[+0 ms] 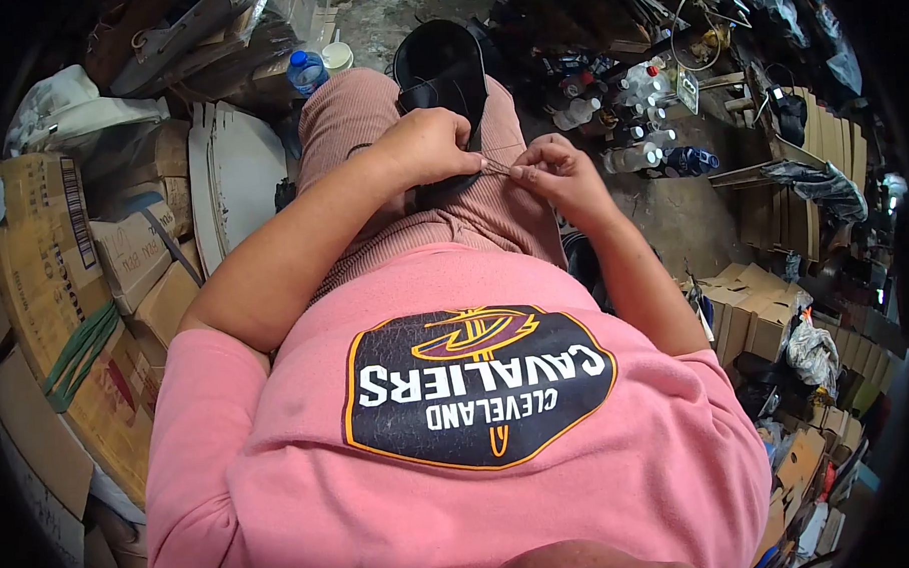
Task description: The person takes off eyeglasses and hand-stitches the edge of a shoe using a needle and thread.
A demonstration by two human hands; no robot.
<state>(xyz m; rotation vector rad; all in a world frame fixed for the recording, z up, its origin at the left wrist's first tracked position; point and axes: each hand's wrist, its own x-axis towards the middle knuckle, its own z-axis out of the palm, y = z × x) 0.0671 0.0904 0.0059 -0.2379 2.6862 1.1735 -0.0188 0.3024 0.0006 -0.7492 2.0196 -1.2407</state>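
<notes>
A black, smooth, curved item (442, 59), with the look of a shoe or boot, rests on my lap between the thighs; its exact kind is not clear. My left hand (432, 147) is closed beside its near end, thumb and fingers pinched on a thin thread (497, 168). Just to the right, my right hand (563, 178) pinches the other end of this short, light strand. Fine thread also seems to run across the trouser leg above the fingertips. My left hand and forearm cover part of the black item.
A blue-capped water bottle (307, 73) and a white tub (336, 58) stand beyond my left knee. Several plastic bottles (644, 117) are on the floor to the right. Cardboard boxes (53, 248) are stacked at left, with more cardboard (746, 304) at right.
</notes>
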